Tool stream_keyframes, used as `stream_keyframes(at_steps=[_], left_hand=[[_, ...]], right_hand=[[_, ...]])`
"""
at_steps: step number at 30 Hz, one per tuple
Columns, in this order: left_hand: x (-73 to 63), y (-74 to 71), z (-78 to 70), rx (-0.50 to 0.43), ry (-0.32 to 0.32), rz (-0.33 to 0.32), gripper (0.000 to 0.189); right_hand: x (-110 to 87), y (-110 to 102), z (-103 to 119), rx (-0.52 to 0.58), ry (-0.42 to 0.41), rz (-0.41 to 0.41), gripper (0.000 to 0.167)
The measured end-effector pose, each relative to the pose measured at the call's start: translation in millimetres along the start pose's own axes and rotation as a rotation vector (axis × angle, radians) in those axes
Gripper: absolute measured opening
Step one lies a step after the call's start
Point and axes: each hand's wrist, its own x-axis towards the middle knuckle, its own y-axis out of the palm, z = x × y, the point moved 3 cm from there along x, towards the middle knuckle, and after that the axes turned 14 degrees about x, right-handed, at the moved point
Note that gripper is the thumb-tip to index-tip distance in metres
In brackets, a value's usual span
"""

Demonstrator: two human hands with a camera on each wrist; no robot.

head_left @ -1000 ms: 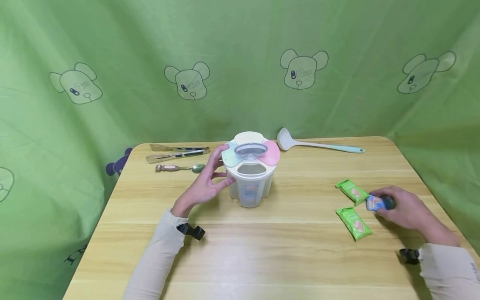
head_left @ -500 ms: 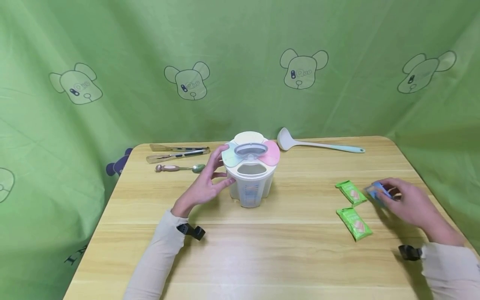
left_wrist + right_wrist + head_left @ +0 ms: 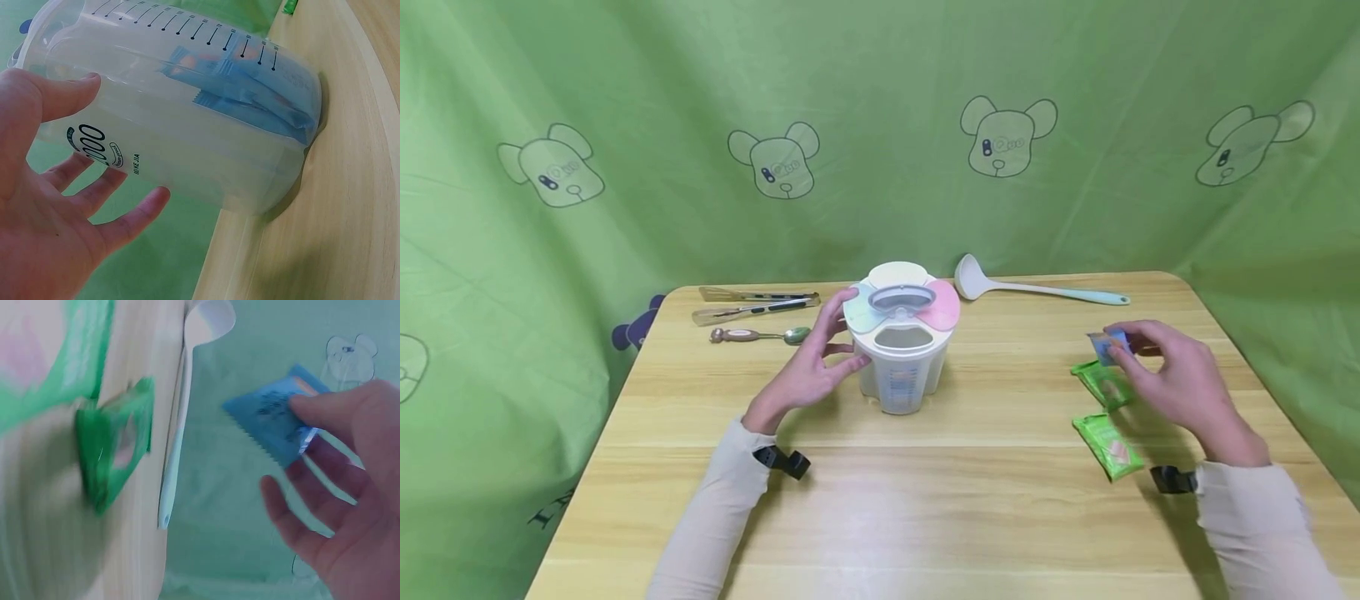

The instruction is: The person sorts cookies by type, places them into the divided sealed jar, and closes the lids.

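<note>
A clear storage container (image 3: pixel 902 390) stands upright on the table, its lid (image 3: pixel 942 310) split into pastel sections around a raised grey flap (image 3: pixel 901 297). My left hand (image 3: pixel 812 367) holds its left side, thumb in front and fingers spread round the wall. Through that wall, in the left wrist view, several blue snack packets (image 3: pixel 244 94) show in one compartment. My right hand (image 3: pixel 1180 375) pinches another blue snack packet (image 3: pixel 269 419) between thumb and fingers, raised above the table. Below it lie two green snack packets, the farther one (image 3: pixel 1097 387) partly covered and the nearer one (image 3: pixel 1107 446) in full view.
Metal tongs (image 3: pixel 756 308) and a small spoon (image 3: pixel 760 337) with a brown handle lie left of the container. Along the back edge at right is a white ladle (image 3: pixel 1037 289) with a pale blue handle. A green printed curtain (image 3: pixel 880 217) hangs behind the table.
My right hand has lifted the blue packet off the table and carried it left and farther back, over the green packets. My left hand and the container have stayed put.
</note>
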Motion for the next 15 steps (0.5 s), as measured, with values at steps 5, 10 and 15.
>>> stream_keyframes(at_steps=[5, 10, 15], left_hand=[[-0.5, 0.2, -0.1, -0.003, 0.004, 0.001, 0.098], [-0.3, -0.1, -0.5, 0.0, 0.007, -0.001, 0.098], [-0.2, -0.4, -0.5, 0.004, 0.01, -0.001, 0.097]], right_hand=[[10.3, 11, 22, 0.051, -0.086, -0.087, 0.032], [19.0, 20, 41, 0.079, -0.112, -0.091, 0.033], [26.8, 28, 59, 0.109, -0.175, -0.095, 0.036]])
